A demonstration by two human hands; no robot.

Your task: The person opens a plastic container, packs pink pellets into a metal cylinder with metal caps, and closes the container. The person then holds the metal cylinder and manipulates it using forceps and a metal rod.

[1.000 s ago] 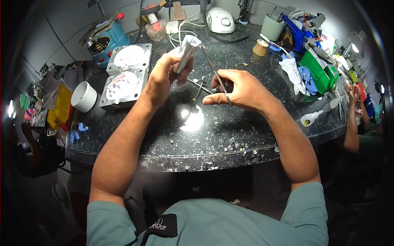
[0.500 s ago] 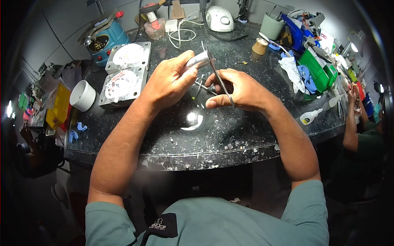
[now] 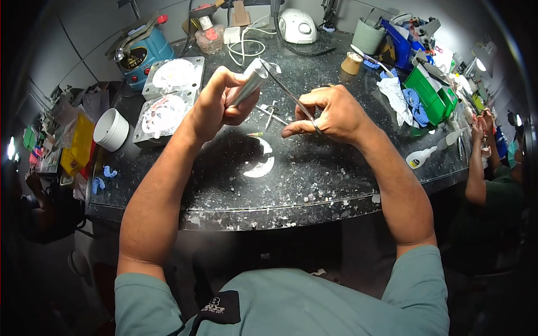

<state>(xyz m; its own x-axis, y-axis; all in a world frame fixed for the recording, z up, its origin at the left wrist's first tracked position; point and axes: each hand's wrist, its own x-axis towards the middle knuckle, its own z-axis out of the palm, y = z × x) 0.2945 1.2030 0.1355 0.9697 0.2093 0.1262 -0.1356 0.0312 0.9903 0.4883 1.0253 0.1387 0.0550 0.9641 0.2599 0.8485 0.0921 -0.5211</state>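
A shiny silver tube [image 3: 248,84] is gripped in my left hand [image 3: 216,103], its open end tilted up and to the right. My right hand [image 3: 330,115] holds a thin metal tool [image 3: 292,96], finger and thumb around its lower end. The tool's far tip reaches the tube's upper end, where a bit of whitish material shows. Beneath and between the hands, a metal tool with a crosspiece [image 3: 270,116] lies on the dark speckled table [image 3: 314,185].
Left of my hands are a two-part metal mould [image 3: 163,116], a white tub [image 3: 111,130] and a blue machine [image 3: 144,59]. A white device [image 3: 297,26] stands behind. On the right are a green bin [image 3: 428,95], a small bottle [image 3: 420,157] and another person's arm [image 3: 476,162].
My left hand has turned the tube from a flatter pose to a more upright one, its end now shifted left. The right hand's fingers have closed further around the tool.
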